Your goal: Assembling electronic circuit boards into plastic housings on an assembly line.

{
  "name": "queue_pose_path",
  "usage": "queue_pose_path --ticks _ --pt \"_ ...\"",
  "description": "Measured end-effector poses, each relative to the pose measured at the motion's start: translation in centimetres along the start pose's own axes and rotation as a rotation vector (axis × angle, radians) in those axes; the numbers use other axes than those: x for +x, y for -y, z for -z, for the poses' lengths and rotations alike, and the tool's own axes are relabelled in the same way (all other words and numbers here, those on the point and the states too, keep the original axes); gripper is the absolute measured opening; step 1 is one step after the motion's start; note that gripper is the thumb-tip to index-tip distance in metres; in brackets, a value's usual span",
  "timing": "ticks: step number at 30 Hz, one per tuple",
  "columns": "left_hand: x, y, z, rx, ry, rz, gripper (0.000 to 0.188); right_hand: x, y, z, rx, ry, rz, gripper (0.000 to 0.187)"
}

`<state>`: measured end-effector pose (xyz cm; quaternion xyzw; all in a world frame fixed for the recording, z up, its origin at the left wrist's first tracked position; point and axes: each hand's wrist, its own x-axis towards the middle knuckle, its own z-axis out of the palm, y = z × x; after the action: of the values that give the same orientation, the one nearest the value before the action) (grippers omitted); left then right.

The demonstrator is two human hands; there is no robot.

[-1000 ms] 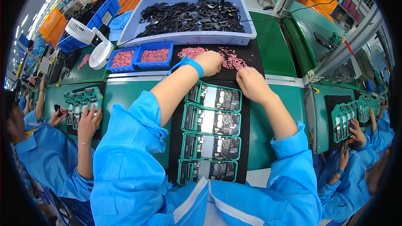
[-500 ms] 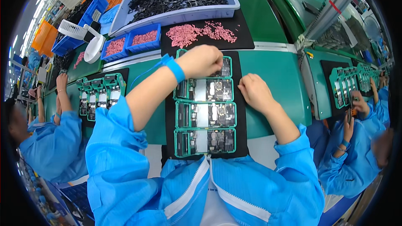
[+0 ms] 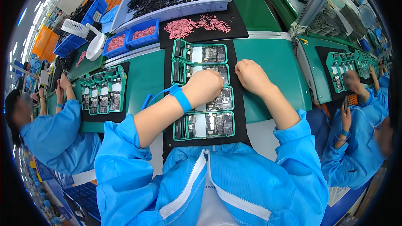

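Several opened phones with exposed circuit boards sit in green frames (image 3: 204, 124), lined up in a column on a black mat (image 3: 238, 132) before me. My left hand (image 3: 205, 87), with a blue wrist strap (image 3: 181, 98), is over the middle of the column. Its fingers are pinched together above a board; whatever is between them is hidden, and the hand covers part of two phones. Just right of the column, my right hand (image 3: 253, 77) rests by the mat's edge with curled fingers. I cannot make out what, if anything, it holds.
Beyond the column lie loose pink pieces (image 3: 180, 28), with more in small blue bins (image 3: 143, 34). A large tub (image 3: 169, 16) holds black parts. A white fan (image 3: 96, 47) stands left. Co-workers sit on both sides by more framed phones (image 3: 100, 94).
My left hand has come down from the farthest phone toward the middle of the column. The view has shifted slightly. My right hand stays beside the column, fingers still curled.
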<state>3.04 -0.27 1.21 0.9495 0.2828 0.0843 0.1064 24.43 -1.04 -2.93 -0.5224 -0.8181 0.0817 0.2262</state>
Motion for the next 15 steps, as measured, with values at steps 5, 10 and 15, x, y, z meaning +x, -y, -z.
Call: queue_pose_path --ticks 5,10,15 --pt "-0.2 -0.7 -0.5 0.103 0.008 0.000 0.007 -1.1 1.2 0.7 -0.014 0.003 0.043 0.003" --pt "-0.5 -1.0 -0.9 0.184 -0.065 -0.106 0.011 -2.7 2.5 2.0 0.049 -0.021 0.070 0.004" --pt "-1.3 -0.5 -1.0 0.104 -0.167 -0.109 0.010 -4.5 5.9 2.8 0.440 0.070 0.003 0.008"
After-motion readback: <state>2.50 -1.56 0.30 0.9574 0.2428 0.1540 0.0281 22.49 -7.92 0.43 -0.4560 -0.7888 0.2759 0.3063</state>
